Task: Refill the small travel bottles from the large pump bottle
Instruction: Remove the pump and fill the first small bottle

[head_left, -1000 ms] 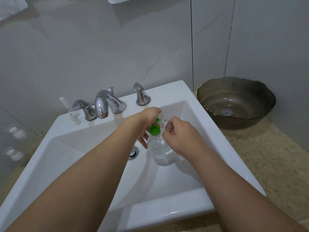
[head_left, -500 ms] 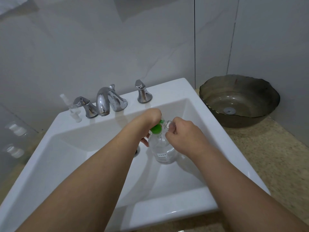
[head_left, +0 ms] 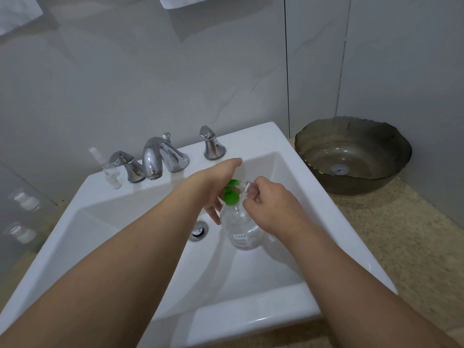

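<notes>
Head view shows both arms reaching into the white sink [head_left: 253,136] at the middle of the frame. The large pump bottle [head_left: 242,228], clear with a green pump head [head_left: 231,194], stands in the basin just right of the drain [head_left: 198,229]. The left hand [head_left: 217,183] lies over the pump head, palm down and fingers fairly straight, pressing on it rather than wrapping it. The right hand [head_left: 270,205] has its fingers curled around a small travel bottle [head_left: 247,187], holding its mouth up against the green spout. Whether liquid is flowing cannot be made out, and the fill level of the little bottle is hidden by the fingers.

As a judgement, the task sits at the pumping step for this bottle, so the refill is under way but not finished. A clear spray top [head_left: 106,167] rests on the sink deck at the left of the faucet [head_left: 160,159]; it probably belongs to this bottle and is not yet screwed back on. Two faint white-capped shapes [head_left: 25,200] show at the left edge of the frame, perhaps more small bottles or reflections of them; if they are bottles, they may be waiting their turn. A dark glass bowl [head_left: 351,136] sits on the speckled desk [head_left: 401,247] at the right, apart from the work.
</notes>
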